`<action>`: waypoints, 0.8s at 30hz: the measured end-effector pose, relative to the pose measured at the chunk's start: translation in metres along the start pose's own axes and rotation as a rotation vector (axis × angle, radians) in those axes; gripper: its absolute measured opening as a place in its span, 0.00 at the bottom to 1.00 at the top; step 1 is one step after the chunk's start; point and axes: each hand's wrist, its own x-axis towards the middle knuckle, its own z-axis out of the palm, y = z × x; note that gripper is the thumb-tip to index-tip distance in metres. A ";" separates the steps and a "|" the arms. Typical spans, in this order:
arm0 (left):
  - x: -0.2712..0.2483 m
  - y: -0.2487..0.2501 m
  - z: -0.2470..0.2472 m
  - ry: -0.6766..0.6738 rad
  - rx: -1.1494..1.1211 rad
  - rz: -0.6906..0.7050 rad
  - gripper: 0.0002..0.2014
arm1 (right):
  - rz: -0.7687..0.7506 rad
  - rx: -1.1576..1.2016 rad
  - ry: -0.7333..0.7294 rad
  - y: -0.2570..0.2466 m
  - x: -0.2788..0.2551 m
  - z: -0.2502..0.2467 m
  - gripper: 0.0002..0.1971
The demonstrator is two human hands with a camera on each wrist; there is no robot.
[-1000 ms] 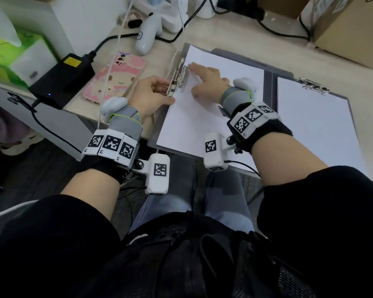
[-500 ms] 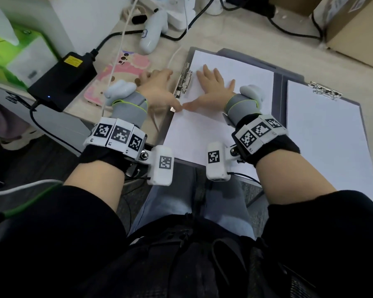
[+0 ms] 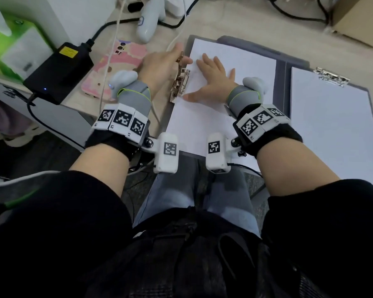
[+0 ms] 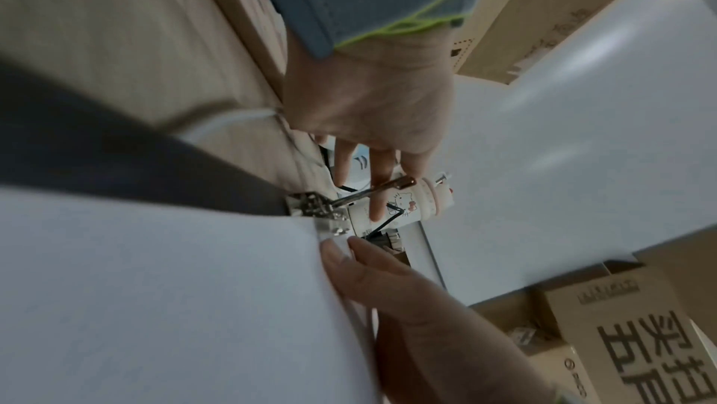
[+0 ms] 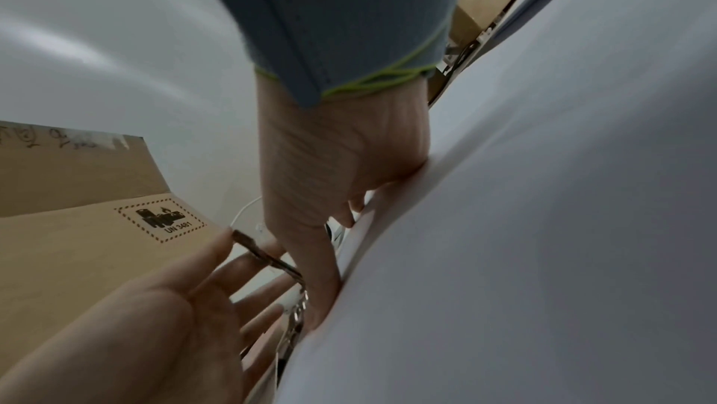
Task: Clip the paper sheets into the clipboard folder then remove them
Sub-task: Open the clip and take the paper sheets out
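A grey clipboard folder lies open on the desk. White paper sheets lie on its left half. On that half's left edge sits a metal lever clip, and its lever stands raised. My left hand is at the lever, its straight fingers touching the lever. My right hand lies flat on the sheets with fingers spread, its thumb beside the clip base. From the right wrist, the right hand presses the paper edge, and the left hand reaches the lever.
The folder's right half holds more paper under a second clip. Left of the folder lie a pink phone case, a black power adapter, cables and a white controller. A cardboard box stands at the back right.
The clip's lever has gone from lying flat to standing raised under my left hand. My right hand spread its fingers and moved flat onto the sheets beside the clip.
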 end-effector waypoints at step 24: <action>-0.025 0.002 -0.016 -0.256 0.054 -0.333 0.19 | -0.015 0.138 0.055 0.005 -0.007 -0.003 0.52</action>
